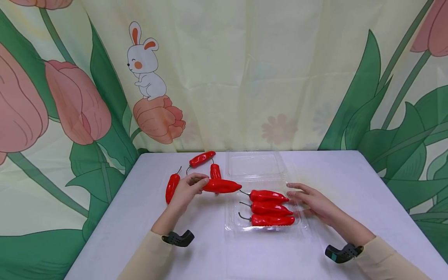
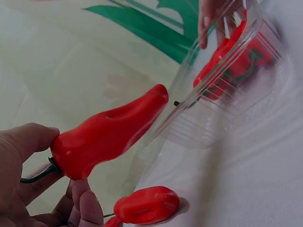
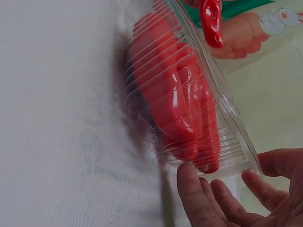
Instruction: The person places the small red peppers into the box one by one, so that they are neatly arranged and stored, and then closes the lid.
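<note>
Over the table, my left hand (image 1: 188, 191) pinches a red chili pepper (image 1: 222, 186) by its stem end between thumb and fingers. The pepper's tip points right, towards the open clear plastic container (image 1: 232, 221). Inside lie three red peppers (image 1: 273, 220) side by side, green stems to the left. At the container's right end is my right hand (image 1: 316, 202), with relaxed, spread fingers; in the right wrist view its fingertips (image 3: 189, 177) touch the ribbed end wall and rim. The transparent lid (image 1: 255, 165) lies folded back behind the container.
Three more red peppers lie on the white table (image 1: 203, 249): one at the back (image 1: 202, 159), one on the left (image 1: 172, 188), and one (image 1: 215, 171) partly hidden behind the held pepper. A curtain (image 1: 280, 77) printed with tulips and a rabbit hangs behind the table.
</note>
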The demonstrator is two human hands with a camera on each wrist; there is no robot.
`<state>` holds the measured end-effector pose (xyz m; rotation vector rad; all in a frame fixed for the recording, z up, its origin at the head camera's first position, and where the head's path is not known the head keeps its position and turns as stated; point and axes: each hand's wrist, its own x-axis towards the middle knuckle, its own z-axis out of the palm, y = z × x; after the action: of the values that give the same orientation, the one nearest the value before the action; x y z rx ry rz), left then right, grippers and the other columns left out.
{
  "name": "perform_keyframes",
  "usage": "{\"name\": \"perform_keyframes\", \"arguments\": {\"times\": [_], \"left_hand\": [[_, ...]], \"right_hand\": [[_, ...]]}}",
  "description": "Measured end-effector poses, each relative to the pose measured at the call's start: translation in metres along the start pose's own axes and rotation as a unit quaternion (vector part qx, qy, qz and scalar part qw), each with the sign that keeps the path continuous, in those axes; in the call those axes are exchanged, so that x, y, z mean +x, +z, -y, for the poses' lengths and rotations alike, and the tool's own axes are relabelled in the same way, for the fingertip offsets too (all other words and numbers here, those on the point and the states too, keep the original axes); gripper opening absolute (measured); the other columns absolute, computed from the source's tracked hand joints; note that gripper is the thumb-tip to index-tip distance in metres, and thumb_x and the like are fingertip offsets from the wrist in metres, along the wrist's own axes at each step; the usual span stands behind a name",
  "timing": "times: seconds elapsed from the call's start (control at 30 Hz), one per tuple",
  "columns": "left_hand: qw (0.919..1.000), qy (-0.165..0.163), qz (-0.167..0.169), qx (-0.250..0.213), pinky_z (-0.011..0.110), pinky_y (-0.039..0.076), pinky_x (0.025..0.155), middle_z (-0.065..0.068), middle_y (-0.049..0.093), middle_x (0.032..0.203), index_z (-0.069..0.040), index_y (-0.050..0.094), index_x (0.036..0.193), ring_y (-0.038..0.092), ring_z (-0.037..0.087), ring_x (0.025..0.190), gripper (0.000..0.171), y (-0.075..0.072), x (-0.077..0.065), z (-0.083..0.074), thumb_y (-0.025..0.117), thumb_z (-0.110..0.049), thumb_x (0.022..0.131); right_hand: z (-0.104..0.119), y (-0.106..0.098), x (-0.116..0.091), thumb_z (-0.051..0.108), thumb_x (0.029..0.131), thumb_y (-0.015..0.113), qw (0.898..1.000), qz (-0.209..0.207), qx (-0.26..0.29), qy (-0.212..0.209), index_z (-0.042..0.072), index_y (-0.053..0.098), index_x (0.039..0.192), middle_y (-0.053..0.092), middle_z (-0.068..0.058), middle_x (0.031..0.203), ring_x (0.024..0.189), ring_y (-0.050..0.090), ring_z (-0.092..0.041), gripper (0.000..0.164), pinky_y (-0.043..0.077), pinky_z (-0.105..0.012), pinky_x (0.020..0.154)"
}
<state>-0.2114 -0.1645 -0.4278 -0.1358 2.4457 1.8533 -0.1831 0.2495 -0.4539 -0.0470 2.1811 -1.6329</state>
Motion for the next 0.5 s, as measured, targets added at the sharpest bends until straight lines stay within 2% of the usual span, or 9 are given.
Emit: {"name": "perform_keyframes", "arguments": {"times": [0.13, 0.33, 0.5], "left_hand": [[0.9995, 0.015, 0.008, 0.026, 0.045, 0.06, 0.09, 0.007, 0.072, 0.114, -0.015, 0.073, 0.123, 0.066, 0.021, 0.094, 0.034, 0.003, -0.003, -0.002, 0.077, -0.03, 0.093], [0.9975, 0.038, 0.039, 0.045, 0.045, 0.062, 0.086, 0.006, 0.073, 0.11, -0.014, 0.075, 0.12, 0.068, 0.02, 0.09, 0.031, 0.009, -0.01, -0.005, 0.078, -0.029, 0.092], [0.996, 0.05, 0.045, 0.06, 0.043, 0.063, 0.084, 0.006, 0.072, 0.111, -0.013, 0.074, 0.117, 0.07, 0.018, 0.085, 0.03, 0.014, -0.014, -0.007, 0.079, -0.028, 0.092]], "right_hand": [[-0.001, 0.001, -0.001, 0.027, 0.106, 0.056, 1.0, -0.001, 0.002, -0.001, 0.004, 0.03, 0.16, 0.044, -0.031, 0.154, 0.124, 0.064, -0.032, 0.064, 0.062, -0.044, 0.09], [-0.001, 0.001, -0.001, 0.027, 0.106, 0.056, 1.0, -0.003, 0.005, -0.002, 0.004, 0.03, 0.16, 0.043, -0.031, 0.155, 0.125, 0.064, -0.034, 0.064, 0.061, -0.044, 0.09], [-0.002, 0.001, 0.0, 0.027, 0.106, 0.056, 1.0, -0.001, 0.007, -0.004, 0.005, 0.03, 0.16, 0.043, -0.031, 0.155, 0.125, 0.064, -0.034, 0.064, 0.061, -0.045, 0.09]]}}
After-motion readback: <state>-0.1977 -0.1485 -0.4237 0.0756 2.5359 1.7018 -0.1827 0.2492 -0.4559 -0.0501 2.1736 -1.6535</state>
